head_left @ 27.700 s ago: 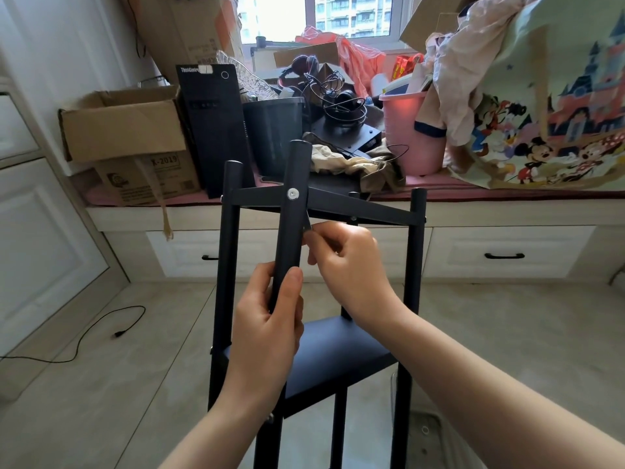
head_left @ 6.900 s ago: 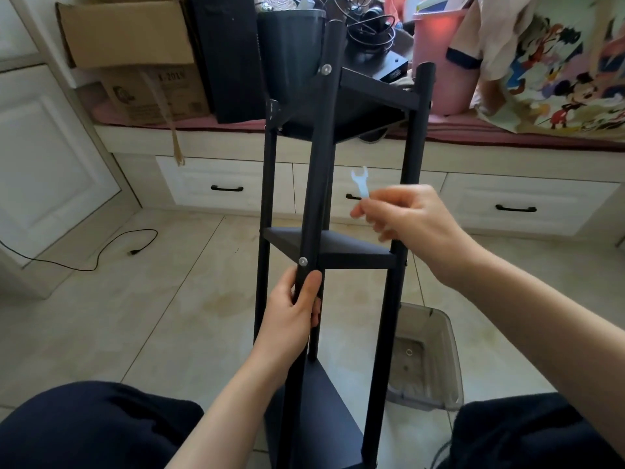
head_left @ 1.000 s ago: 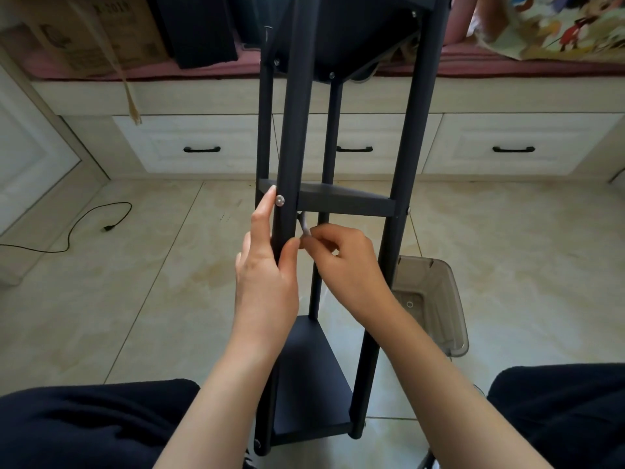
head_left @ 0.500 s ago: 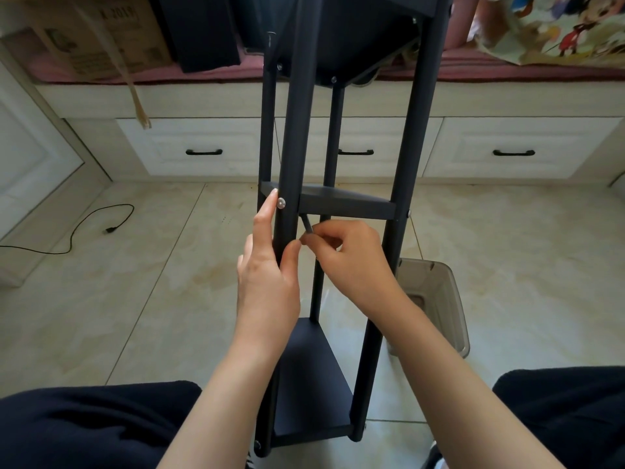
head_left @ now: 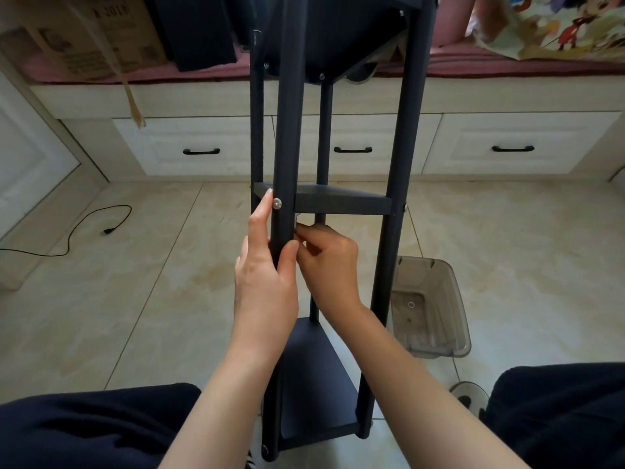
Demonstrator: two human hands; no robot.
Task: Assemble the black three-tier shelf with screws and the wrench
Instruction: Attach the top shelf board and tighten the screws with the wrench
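Your right hand (head_left: 329, 262) has its fingers (head_left: 313, 233) curled tight, pinching the wrench (head_left: 297, 221); only a sliver of it shows, just behind the front post (head_left: 287, 130) and right under the middle tier (head_left: 341, 203). Likely on a nut there, but the post hides it, so I can't tell if it's seated.

Your left hand (head_left: 267, 275) wraps that post just below the tier, thumb on the near side, index finger stretched up with its tip touching beside the silver screw head (head_left: 277, 203). Reads as bracing the post and stopping the screw from spinning while you turn from behind.

The shelf (head_left: 399, 164) stands upright on the floor (head_left: 135, 299) between your knees, all three tiers in place. A clear plastic bin (head_left: 436, 313) sits just right of it.
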